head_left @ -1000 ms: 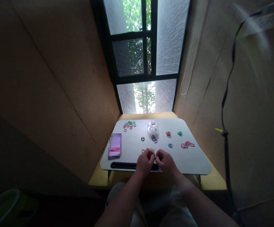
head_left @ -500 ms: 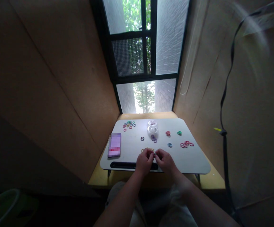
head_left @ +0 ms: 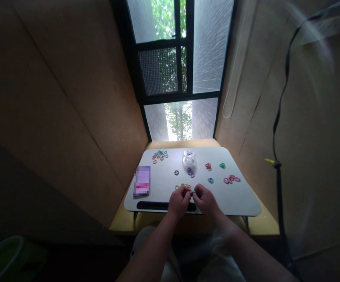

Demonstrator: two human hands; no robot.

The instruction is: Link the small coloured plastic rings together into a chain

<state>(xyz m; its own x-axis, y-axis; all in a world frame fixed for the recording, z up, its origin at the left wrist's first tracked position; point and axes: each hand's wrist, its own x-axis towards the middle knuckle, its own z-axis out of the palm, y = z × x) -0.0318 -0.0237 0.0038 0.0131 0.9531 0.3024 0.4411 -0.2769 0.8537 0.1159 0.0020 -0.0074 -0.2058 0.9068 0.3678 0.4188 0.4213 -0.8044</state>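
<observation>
Close to the front edge of the white lap table (head_left: 161,184), my left hand (head_left: 180,200) and my right hand (head_left: 204,199) are together, fingertips nearly meeting. Between them stretches a small green hair tie (head_left: 192,191), pinched from both sides. Yellow hair ties (head_left: 185,185) lie just beyond my left fingers, partly covered by them. Farther back are a purple group (head_left: 190,172), a dark hair tie (head_left: 176,172) and a blue group (head_left: 210,180). Red (head_left: 208,166), green (head_left: 222,165) and pinkish-red (head_left: 231,179) groups lie to the right.
A clear round jar (head_left: 189,158) stands at the back middle. Mixed hair ties (head_left: 159,156) are heaped at the back left, above a phone (head_left: 142,181) with a blurred screen. A black slot (head_left: 152,205) runs along the front edge. Wooden walls flank the table; a dark cord (head_left: 279,196) hangs right.
The green hair tie now shows more clearly between my fingertips, and my hands are very slightly farther apart. Everything else on the table lies as before.
</observation>
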